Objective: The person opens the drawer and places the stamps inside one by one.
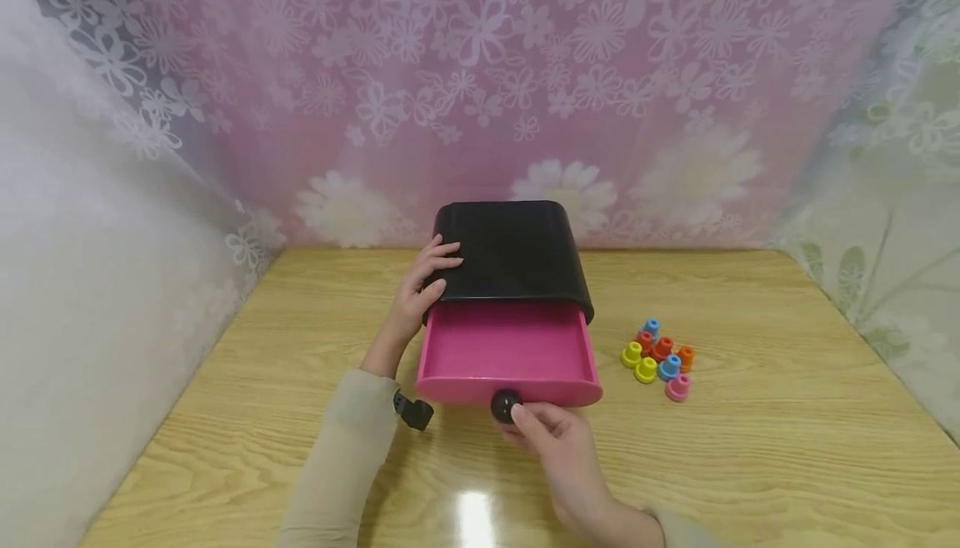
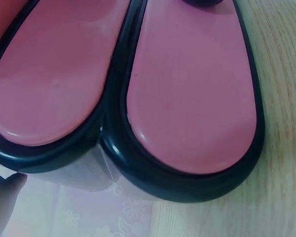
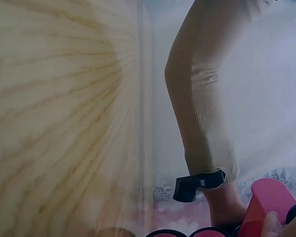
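A black cabinet [image 1: 510, 248] with pink drawers stands on the table. Its top drawer [image 1: 506, 348] is pulled out, and I see only its bare pink floor inside. My left hand [image 1: 420, 286] rests on the cabinet's left side and top edge, fingers extended. At the drawer's front, my right hand [image 1: 558, 444] pinches the round black knob [image 1: 505, 406] between thumb and fingers. In the left wrist view two lower pink drawer fronts [image 2: 192, 89] sit flush in their black frames, and the left thumb [image 2: 7, 192] touches the cabinet's edge. The right wrist view catches the drawer [image 3: 271, 195] at its lower right corner.
Several small stepped pegs [image 1: 661, 356] in blue, red, yellow, orange and pink stand grouped on the wooden table [image 1: 765, 448], right of the cabinet. Flowered cloth [image 1: 480, 73] hangs behind. A black wrist camera [image 1: 414, 411] juts from the left sleeve below the drawer.
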`<state>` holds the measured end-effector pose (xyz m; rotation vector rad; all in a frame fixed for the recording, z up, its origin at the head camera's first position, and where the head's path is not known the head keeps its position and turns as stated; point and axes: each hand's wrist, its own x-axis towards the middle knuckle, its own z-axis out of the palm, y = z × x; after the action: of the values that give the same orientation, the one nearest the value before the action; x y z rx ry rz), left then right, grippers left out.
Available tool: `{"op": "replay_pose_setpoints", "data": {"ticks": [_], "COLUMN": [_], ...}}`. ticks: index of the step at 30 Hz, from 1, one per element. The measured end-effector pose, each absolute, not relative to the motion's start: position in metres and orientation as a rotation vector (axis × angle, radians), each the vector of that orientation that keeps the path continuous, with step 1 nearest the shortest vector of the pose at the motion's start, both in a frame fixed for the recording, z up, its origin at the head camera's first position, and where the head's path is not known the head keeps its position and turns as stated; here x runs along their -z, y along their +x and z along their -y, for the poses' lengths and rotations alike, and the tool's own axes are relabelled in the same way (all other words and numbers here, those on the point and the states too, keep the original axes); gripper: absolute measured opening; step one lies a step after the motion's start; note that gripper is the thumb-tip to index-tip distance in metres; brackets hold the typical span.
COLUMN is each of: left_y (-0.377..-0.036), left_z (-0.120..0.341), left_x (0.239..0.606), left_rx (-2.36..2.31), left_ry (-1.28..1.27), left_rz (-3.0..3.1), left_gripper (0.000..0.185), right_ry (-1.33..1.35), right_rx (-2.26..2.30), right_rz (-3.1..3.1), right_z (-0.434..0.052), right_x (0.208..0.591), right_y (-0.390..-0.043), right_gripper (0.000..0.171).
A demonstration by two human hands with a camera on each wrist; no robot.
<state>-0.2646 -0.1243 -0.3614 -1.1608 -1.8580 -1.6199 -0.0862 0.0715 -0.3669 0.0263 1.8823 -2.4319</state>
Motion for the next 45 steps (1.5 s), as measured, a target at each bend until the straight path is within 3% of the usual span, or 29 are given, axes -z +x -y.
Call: {"op": "replay_pose_setpoints", "data": {"ticks": [6,13,25,36,45], "left_y": [-0.247,-0.241,-0.240,-0.239,-0.240], "left_z": [0.121,0.119,0.115,0.114,0.116], "left_x": [0.342,0.333,0.338,0.338,0.337], "left_rx": [1.625,1.620,1.625,1.622,1.638], "left_ry": [-1.176,-1.179,-1.163,-1.161,-1.168], "left_rz": [1.838,1.850,1.862,1.860,1.858], "left_gripper": [0.032,0.032,0.031,0.031,0.031], "right_ry": [0.021,-0.024,-0.101,-0.686,-0.776], "right_rx": [2.427,2.433,2.255,1.793,1.592], "right_rz": [-1.851,-1.860,-1.859,-2.006,-2.189], "right_z": [-0.072,-0.074,-0.085,-0.111,-0.141], "right_x": [0.367,0.369,0.377,0.393,0.395], "right_y": [-0.083,-0.085,-0.083,-0.088,-0.106], "right_gripper": [0.024,0.022,0.034,0.033,0.028]}}
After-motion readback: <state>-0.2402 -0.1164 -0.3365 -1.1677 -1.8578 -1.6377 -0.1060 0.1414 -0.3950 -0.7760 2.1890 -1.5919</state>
